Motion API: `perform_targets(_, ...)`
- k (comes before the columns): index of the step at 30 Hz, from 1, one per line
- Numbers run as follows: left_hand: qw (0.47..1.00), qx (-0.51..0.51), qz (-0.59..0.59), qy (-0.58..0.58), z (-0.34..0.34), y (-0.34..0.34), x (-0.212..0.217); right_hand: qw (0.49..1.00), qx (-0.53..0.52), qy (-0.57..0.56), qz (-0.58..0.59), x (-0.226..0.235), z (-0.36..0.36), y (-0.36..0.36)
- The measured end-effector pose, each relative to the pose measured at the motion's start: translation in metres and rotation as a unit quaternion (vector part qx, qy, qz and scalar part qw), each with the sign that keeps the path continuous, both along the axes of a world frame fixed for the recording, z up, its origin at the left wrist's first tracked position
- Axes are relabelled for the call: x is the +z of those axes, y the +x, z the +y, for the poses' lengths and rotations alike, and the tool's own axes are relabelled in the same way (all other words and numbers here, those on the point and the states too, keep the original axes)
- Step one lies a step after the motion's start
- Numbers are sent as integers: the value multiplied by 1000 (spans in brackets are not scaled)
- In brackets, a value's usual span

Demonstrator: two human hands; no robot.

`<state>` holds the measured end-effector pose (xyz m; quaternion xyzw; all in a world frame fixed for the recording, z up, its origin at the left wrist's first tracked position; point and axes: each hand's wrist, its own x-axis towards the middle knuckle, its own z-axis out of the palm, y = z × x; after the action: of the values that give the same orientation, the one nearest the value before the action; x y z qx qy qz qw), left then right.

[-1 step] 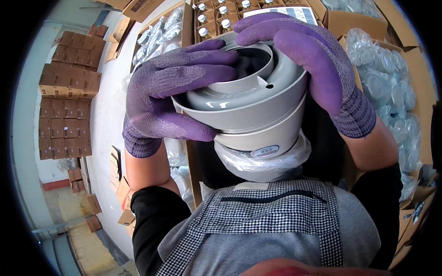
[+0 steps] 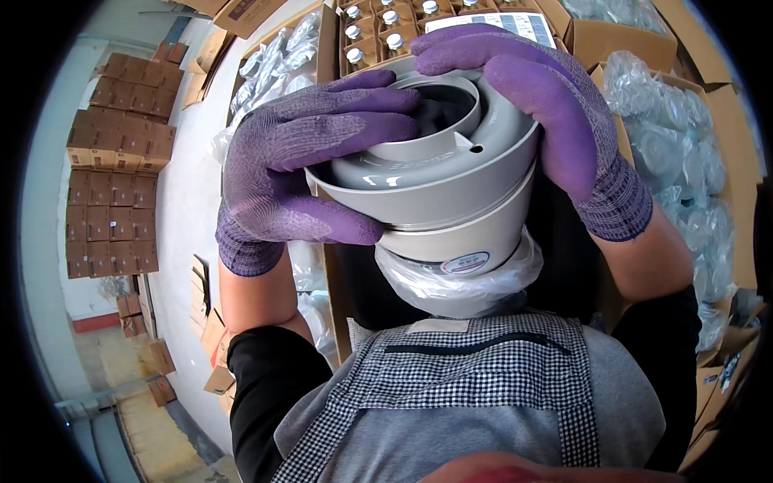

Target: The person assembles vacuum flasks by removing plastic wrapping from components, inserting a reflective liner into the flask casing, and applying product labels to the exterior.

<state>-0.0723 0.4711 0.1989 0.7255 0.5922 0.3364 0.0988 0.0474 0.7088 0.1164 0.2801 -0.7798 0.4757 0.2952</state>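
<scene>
A grey round plastic piece (image 2: 370, 197) with a wide rim is held up before my chest. It has a raised inner ring (image 2: 439, 138) with something dark inside, and a small dark hole near the ring. My left hand (image 2: 310, 161) grips its left side, fingers over the top and thumb under the rim. My right hand (image 2: 539, 105) curls over its far right edge. Below sits an off-white round plastic piece (image 2: 451, 237) with a round sticker. A clear plastic bag (image 2: 467, 286) gathers around its lower part. Purple-coated knit gloves cover both hands.
Beyond my hands, a divided carton holds several silver-capped bottles (image 2: 394, 42) and a printed sheet (image 2: 483, 24). Open cartons of plastic-wrapped items (image 2: 676, 153) stand at right, with more wrapped items (image 2: 278, 64) at left. Stacked brown boxes (image 2: 113, 201) line the far left.
My hands and the grey piece have shifted very slightly to the right. The grip looks the same.
</scene>
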Motion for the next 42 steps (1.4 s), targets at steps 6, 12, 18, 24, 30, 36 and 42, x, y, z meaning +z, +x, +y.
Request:
perform_targets(6,940,262,198,-93,27,80,9,837,407,-345,-124,-59,1,-57)
perform_targets(12,943,312,-116,-15,14,73,-15,897,298,-279,-169,-54,13,-50)
perform_targets(18,908,162,-337,189,-12,9,-83,985,123,-33,-119,28,-9,21)
perform_targets(24,953,254,-63,152,-17,38,-65,993,58,92,52,10,-10,-7)
perform_targets(30,947,221,-143,184,-4,61,-38,990,120,4,-76,11,13,-8)
perform_targets(36,947,261,-126,140,-15,21,-62,991,42,39,-118,40,-6,3)
perform_targets(42,952,243,-129,133,-8,25,-57,982,115,148,-17,37,-1,13)
